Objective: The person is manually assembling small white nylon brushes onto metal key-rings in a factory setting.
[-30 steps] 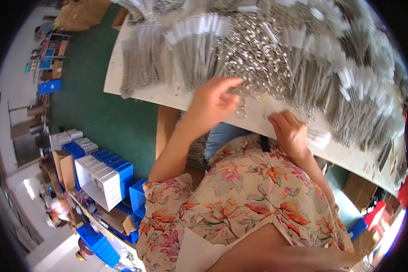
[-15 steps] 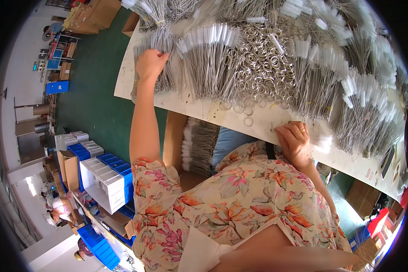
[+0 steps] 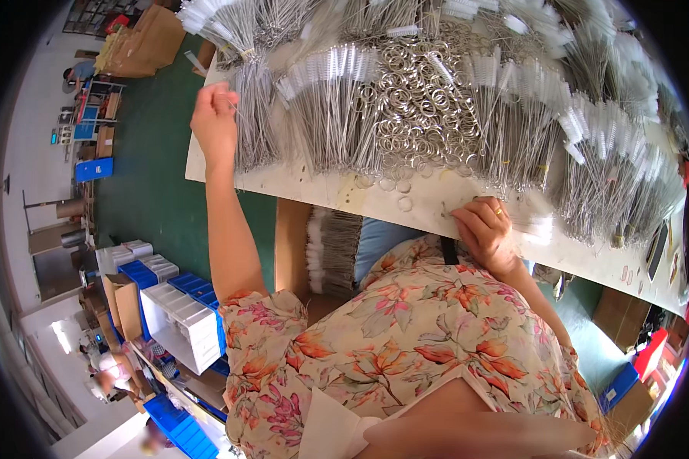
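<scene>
My left hand (image 3: 216, 115) is raised at the table's left edge, beside a bundle of thin wire brushes (image 3: 254, 115). Its fingers are pinched together. A white bristle head (image 3: 194, 63) shows above it against the green floor and seems to belong to a wire brush in that hand; the wire between is too fine to follow. At the table's front edge, my right hand (image 3: 486, 233) rests with curled fingers, thumb and forefinger close together. Whatever they may hold is too small to make out. Metal split rings (image 3: 425, 103) lie heaped between brush bundles, with a few loose ones near the edge.
More brush bundles (image 3: 620, 183) cover the right and back of the white table (image 3: 283, 183). Below the table, a cardboard box (image 3: 292, 245) holds brushes. White and blue bins (image 3: 184, 317) stand at the left, and other people (image 3: 111, 371) are farther off.
My left hand has moved left, away from the brush bundle, and a white bristle head now shows above it. My right hand has stayed at the table edge. The whole view has shifted slightly.
</scene>
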The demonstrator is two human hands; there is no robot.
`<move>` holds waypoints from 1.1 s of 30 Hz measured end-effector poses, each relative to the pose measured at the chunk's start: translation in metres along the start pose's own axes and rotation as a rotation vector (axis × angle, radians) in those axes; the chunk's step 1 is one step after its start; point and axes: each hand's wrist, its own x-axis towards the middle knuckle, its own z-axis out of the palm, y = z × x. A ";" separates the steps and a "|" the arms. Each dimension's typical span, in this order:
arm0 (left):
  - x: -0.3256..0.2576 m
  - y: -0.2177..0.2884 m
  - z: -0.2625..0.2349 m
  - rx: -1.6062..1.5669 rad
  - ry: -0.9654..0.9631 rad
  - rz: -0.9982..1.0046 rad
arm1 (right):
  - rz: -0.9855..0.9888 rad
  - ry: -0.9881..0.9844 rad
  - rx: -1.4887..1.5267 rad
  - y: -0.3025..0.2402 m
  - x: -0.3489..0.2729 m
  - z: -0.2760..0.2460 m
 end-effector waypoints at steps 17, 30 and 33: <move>-0.051 0.002 0.057 -0.001 -0.398 0.077 | 0.424 0.190 -0.020 0.069 0.077 -0.043; -0.045 0.078 0.068 -0.384 -0.023 0.095 | 0.785 0.292 0.180 0.088 0.097 -0.039; -0.045 0.085 0.074 -0.465 -0.051 0.131 | 0.709 0.518 0.187 0.075 0.100 -0.077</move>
